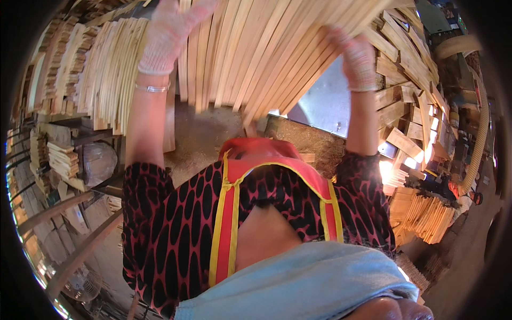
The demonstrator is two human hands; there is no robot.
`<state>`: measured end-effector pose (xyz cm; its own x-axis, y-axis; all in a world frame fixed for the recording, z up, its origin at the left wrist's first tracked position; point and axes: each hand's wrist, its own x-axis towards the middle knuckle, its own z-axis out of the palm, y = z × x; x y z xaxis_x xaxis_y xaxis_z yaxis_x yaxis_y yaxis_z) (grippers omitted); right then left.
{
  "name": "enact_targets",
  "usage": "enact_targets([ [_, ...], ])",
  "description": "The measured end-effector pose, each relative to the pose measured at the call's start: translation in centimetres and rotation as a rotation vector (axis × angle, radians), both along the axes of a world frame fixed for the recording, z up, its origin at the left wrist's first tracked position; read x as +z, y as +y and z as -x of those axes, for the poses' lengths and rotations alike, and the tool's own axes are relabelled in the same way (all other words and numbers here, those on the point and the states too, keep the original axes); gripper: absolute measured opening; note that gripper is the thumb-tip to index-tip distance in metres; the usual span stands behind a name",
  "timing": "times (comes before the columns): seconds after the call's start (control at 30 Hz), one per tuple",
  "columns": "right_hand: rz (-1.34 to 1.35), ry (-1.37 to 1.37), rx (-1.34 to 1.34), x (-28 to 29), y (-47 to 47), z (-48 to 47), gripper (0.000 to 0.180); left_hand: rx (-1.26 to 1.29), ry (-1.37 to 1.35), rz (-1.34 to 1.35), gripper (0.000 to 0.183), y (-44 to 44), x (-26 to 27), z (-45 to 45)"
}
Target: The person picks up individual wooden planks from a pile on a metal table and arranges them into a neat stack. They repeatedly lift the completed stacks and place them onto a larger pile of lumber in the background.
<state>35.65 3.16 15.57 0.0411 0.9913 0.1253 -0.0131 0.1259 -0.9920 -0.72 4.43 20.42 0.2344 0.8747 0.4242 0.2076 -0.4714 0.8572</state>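
Long, pale wooden strips (256, 60) lie side by side in a fanned layer before me, their near ends uneven. My left hand (172, 36), in a white and pink knit glove, is at the layer's left side. Its thumb points right over the strips, and the other fingertips are cut off by the top of the picture. At the right edge of the layer, my right hand (354, 56) wears a similar glove. Its blurred fingers touch the outer strips, and their grip is unclear. A smooth grey metal surface (328, 96) shows below the strips, beside my right wrist.
Stacked wooden strips (116, 72) stand on the left. Loose board offcuts (400, 104) are heaped on the right, with a ribbed hose (482, 132) beyond. Bundled strips (428, 218) sit lower right. Sawdust (324, 140) covers the area below the metal surface. A fan (82, 282) stands lower left.
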Motion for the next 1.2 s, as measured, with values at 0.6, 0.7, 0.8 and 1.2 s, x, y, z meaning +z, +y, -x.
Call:
enact_targets([
  [0.6,0.276,-1.200,0.270,-16.9,-11.0,-2.5,0.060,0.047,0.654,0.111,0.058,-7.3,-24.1,5.2],
  [0.7,0.281,-1.311,0.437,-19.8,-13.3,-1.2,0.065,0.084,0.959,0.336,0.060,-8.5,-26.3,4.2],
  [0.8,0.360,-1.297,0.482,-22.7,-12.6,-0.8,0.066,-0.005,1.481,0.402,0.071,-8.2,-26.2,3.8],
  [1.2,0.805,-0.097,0.066,-25.3,-4.2,-2.6,0.085,0.149,0.232,0.915,0.104,-3.2,-27.3,4.5],
])
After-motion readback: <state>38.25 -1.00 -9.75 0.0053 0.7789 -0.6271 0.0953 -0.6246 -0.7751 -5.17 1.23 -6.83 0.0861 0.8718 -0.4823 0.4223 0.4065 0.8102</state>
